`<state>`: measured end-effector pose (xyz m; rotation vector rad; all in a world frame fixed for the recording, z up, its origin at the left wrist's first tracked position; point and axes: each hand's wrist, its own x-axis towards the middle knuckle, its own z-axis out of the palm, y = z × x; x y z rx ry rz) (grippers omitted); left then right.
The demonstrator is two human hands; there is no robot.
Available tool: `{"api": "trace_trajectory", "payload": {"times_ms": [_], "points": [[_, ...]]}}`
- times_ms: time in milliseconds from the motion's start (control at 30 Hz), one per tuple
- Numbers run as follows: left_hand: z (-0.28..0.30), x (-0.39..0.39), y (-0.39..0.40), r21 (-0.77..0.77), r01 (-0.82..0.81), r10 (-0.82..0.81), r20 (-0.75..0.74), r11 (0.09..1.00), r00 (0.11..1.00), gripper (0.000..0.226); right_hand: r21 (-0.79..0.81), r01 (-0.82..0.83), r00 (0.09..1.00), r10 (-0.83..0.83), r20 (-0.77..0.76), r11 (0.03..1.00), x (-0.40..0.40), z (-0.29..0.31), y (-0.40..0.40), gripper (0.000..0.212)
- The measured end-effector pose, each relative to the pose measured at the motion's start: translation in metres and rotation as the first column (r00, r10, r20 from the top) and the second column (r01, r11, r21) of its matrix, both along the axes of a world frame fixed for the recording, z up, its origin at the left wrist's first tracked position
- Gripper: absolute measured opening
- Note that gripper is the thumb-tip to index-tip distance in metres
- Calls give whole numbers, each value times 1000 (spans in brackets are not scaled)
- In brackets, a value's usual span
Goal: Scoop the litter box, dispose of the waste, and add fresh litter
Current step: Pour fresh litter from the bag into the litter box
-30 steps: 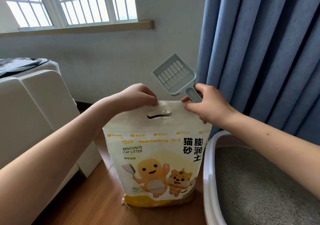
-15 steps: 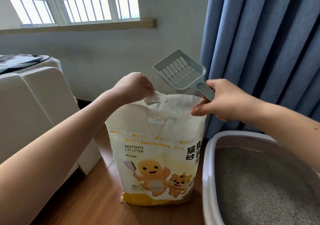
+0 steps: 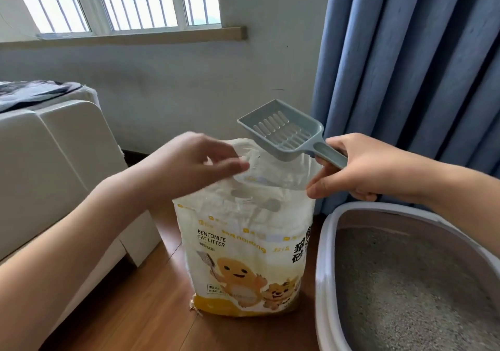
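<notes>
A full, heavy-looking litter bag (image 3: 243,242) stands on the floor beside the litter box (image 3: 324,269); its soft top wants two-handed hold. Right hand (image 3: 359,169) grips the scoop (image 3: 284,131); left hand (image 3: 194,161), grip relaxed, touches the bag's mouth.

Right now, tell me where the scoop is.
Head view, right of centre: the scoop is held in the right hand, above the open litter bag.
</notes>
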<state>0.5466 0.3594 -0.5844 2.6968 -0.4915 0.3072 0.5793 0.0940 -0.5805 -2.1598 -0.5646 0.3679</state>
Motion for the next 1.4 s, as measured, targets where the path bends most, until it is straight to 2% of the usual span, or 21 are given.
{"api": "trace_trajectory", "payload": {"times_ms": [33, 100, 167, 200, 300, 333, 367, 433, 600, 733, 967, 1167, 1233, 1333, 1400], "points": [[-4, -8, 1, 36, 11, -10, -49, 999, 999, 37, -7, -7, 1000, 7, -2, 1000, 0, 0, 0, 31], [-13, -16, 4, 132, 18, -13, -39, 991, 999, 29, -21, -22, 1000, 21, -7, 1000, -1, 1, 2, 30], [-16, -21, 7, 137, 42, -37, -34, 990, 999, 10, -40, -35, 999, 35, -2, 999, -3, 3, 4, 31], [-16, -24, 7, 127, 68, -64, -35, 990, 997, 8, -54, -43, 999, 43, 12, 998, -5, 5, 4, 32], [-13, -41, 6, 132, 168, -161, -63, 977, 985, 19, -71, -84, 990, 91, 104, 994, -11, 12, 7, 11], [-14, -47, 6, 142, 192, -181, -81, 971, 980, 23, -53, -86, 986, 93, 140, 995, -12, 15, 7, 8], [-16, -52, 7, 153, 209, -196, -99, 966, 976, 25, -42, -92, 977, 99, 191, 995, -12, 17, 6, 15], [-21, -62, 7, 159, 241, -224, -119, 957, 967, 22, -66, -111, 939, 127, 321, 992, -12, 22, 6, 19], [-26, -74, 7, 157, 316, -296, -137, 936, 945, 13, -257, -104, 790, 237, 566, 961, -12, 18, 24, 7], [-27, -76, 5, 145, 350, -330, -144, 925, 933, 13, -433, -78, 694, 361, 623, 898, -7, -5, 49, 9], [-30, -73, 8, 136, 339, -325, -113, 931, 939, 13, -450, -55, 651, 374, 660, 891, 10, -31, 63, 13], [-31, -64, 12, 151, 274, -270, -44, 950, 962, 17, -381, -68, 665, 326, 672, 922, 16, -28, 53, 28], [-30, -59, 14, 145, 233, -235, -6, 962, 972, 21, -356, -81, 705, 306, 640, 931, 18, -23, 46, 30], [-31, -49, 17, 115, 170, -176, 39, 979, 984, 26, -311, -151, 804, 299, 513, 939, 18, -14, 32, 28], [-32, -42, 20, 82, 112, -117, 68, 990, 991, 24, -295, -183, 832, 307, 462, 938, 19, -10, 21, 28]]}}
